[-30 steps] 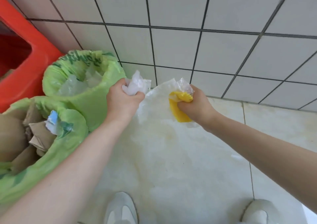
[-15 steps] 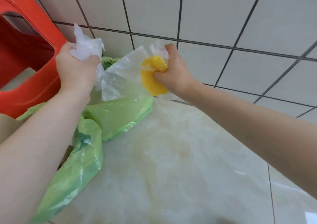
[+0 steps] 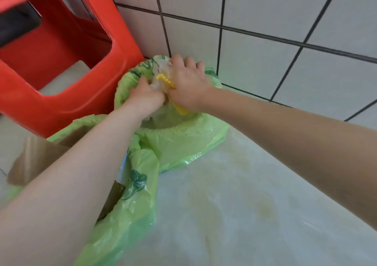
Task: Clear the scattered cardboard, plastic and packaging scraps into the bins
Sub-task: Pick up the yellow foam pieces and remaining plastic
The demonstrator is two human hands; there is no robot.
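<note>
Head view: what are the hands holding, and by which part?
Both hands are in the mouth of the far green bin bag. The right hand grips the clear-and-yellow plastic wrapper at its bunched top. The left hand grips crumpled clear plastic, mostly hidden.

A white tiled wall (image 3: 265, 16) with dark grout fills the upper right; a red plastic stool (image 3: 67, 78) stands upper left on pale floor (image 3: 234, 204).

Two bare forearms enter from the lower left and the lower right, each ending in a bare hand: left hand (image 3: 142, 97), right hand (image 3: 188, 86). Both arms are uncovered along their whole visible length. The fingernails that show are short and plain.
</note>
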